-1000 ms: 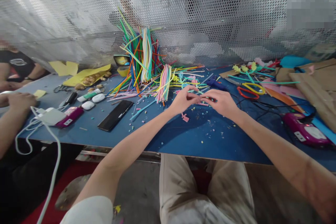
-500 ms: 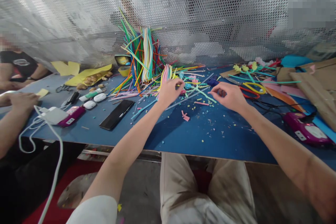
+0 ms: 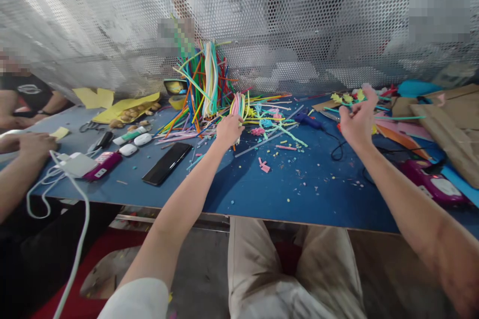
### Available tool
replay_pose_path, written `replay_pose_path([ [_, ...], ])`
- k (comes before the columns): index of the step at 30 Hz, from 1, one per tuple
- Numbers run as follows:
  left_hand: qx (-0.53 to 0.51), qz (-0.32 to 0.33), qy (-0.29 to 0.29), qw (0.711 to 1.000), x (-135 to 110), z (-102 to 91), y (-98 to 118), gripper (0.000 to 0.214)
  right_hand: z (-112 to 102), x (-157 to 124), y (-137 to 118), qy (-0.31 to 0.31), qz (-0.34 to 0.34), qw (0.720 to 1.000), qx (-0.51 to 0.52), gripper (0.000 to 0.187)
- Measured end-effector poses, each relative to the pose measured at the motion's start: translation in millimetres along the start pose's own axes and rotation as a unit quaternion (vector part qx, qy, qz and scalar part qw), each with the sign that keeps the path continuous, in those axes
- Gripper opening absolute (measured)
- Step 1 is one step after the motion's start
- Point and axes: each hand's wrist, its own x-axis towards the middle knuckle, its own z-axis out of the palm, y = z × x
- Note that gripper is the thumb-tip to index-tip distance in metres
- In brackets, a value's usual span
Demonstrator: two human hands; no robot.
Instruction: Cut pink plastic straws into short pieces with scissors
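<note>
**While the left hand grips a bundle, the right hangs half-open over the clutter**

Where the loose craft stems fan out across the blue tabletop point(image 3: 280, 194), the left hand point(image 3: 229, 130) is closed in a fist around the lower end of a pastel pipe-cleaner bundle point(image 3: 238, 104), which rises from the knuckles toward the perforated metal screen point(image 3: 299, 20). Just behind it, an upright sheaf of bright pipe cleaners point(image 3: 205, 79) leans on that screen.

The right hand point(image 3: 357, 120) is raised off the table, well apart from the left. It is half-open, with the fingers point(image 3: 368, 93) curled and apart from the thumb, close to the yellow-tipped pipe-cleaner flowers point(image 3: 348, 97). Whether it pinches a thin stem I cannot tell.

Between the two hands lie a tangle of scattered pipe cleaners point(image 3: 279, 127), a blue glue gun point(image 3: 309, 120) with its black cord point(image 3: 337, 148), and a pink offcut point(image 3: 264, 165) among small crumbs. The right forearm passes just beside a magenta device point(image 3: 436, 187), with cardboard point(image 3: 449, 124) beyond.

To the left of the bundle lie a black phone point(image 3: 166, 163), two white oval cases point(image 3: 128, 149) and a white charger point(image 3: 77, 164). A co-worker's hand point(image 3: 35, 143) rests near it.
</note>
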Motion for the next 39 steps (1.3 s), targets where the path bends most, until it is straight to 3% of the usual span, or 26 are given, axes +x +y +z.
replay_pose_path([
  [3, -0.049, -0.037, 0.0, 0.998, 2.5, -4.4, -4.4, 0.028, 7.1, -10.6, -18.4, -0.02, 0.007, 1.0, -0.01, 0.065],
  [8, -0.06, -0.088, 0.082, 0.991, 4.6, -11.8, -17.4, 0.028, 12.6, -20.8, -35.8, -0.067, -0.013, 0.997, 0.033, 0.062],
  [14, -0.021, -0.146, 0.001, 0.989, 9.2, -11.3, -28.6, 0.03, 15.1, -22.6, -35.2, -0.082, -0.006, 0.996, 0.045, 0.062],
  [28, -0.078, -0.164, 0.063, 0.981, 14.1, -14.0, -31.0, 0.026, 18.5, -26.4, -35.2, -0.094, 0.001, 0.994, 0.063, 0.059],
  [39, -0.163, -0.098, 0.217, 0.957, 12.7, -19.0, -30.0, 0.027, 20.8, -26.9, -33.8, -0.107, -0.004, 0.992, 0.06, 0.058],
])
